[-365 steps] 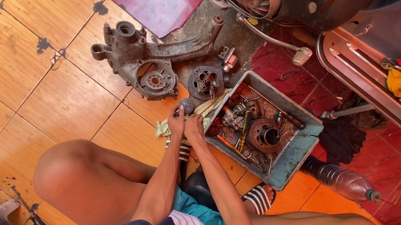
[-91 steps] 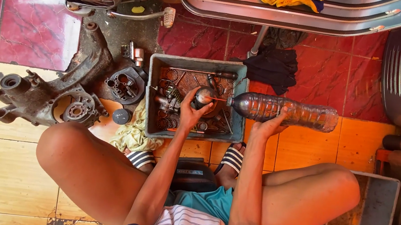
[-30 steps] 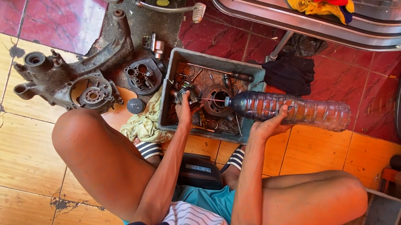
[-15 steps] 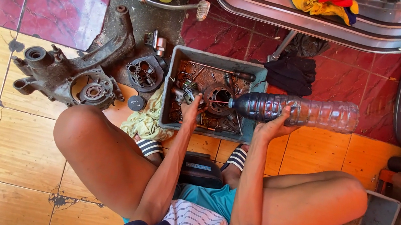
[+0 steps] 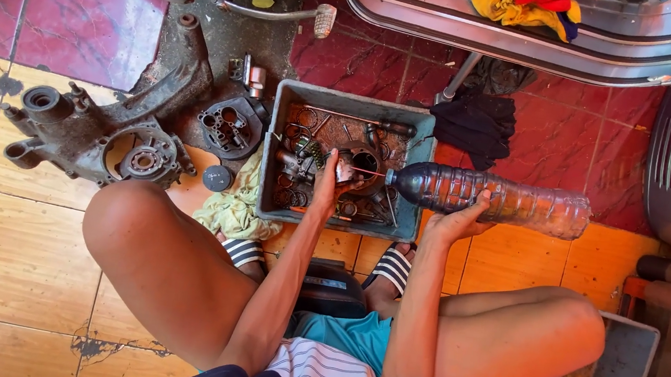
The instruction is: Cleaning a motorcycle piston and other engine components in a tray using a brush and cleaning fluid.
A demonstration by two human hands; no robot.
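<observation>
My right hand (image 5: 460, 221) gripped a clear plastic bottle (image 5: 490, 199) of dark liquid, fingers wrapped around its underside. The bottle lay tipped on its side, its neck pointing left over the right rim of the grey metal tray (image 5: 274, 156). A thin red stream ran from the neck toward the small round metal part (image 5: 352, 168) that my left hand (image 5: 325, 189) held inside the tray. Left fingers were closed on that part; I could not tell how tightly.

The tray sat on the tiled floor (image 5: 27, 238) between my knees and the far wall of machinery. It was filled with greasy springs, rings and a tool with a black handle (image 5: 389, 126) along its far side.

Left of the tray: a yellowish rag (image 5: 236, 207) touching its near-left corner, a small dark round cap (image 5: 218, 178) just beside the rag, a round engine cover plate (image 5: 229, 124), and farther left a large grimy engine casing (image 5: 93, 140). A black cloth (image 5: 477, 125) lay just beyond the tray's far-right corner. A second grey tray (image 5: 609, 371) stood near right, by my right knee. Striped sandals (image 5: 394, 264) showed just near the tray.
</observation>
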